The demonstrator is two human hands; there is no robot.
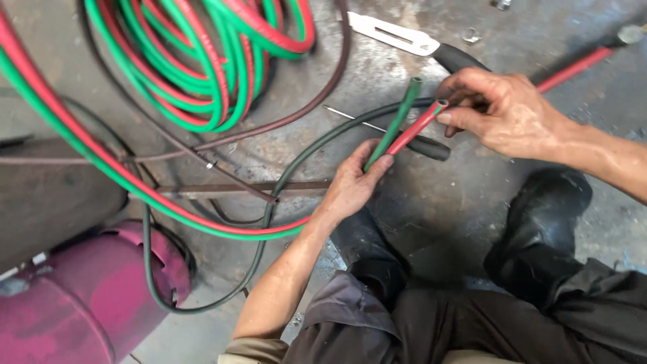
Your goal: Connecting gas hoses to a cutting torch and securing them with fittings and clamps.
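Note:
My left hand [354, 183] grips a paired red and green hose just below its two cut ends. The green hose end [407, 101] sticks up free. My right hand [502, 111] pinches the tip of the red hose end [421, 125] between thumb and fingers. The paired hose runs left from my left hand in a long curve [101, 158] up to a big coil [202, 61] at the top.
A pink gas cylinder [87, 303] lies at lower left. A black hose [323, 138] and a brown cable [296, 111] cross the stained concrete floor. A white-bladed tool with black handle [411, 39], a thin metal rod [350, 116] and a red rod [573, 67] lie nearby.

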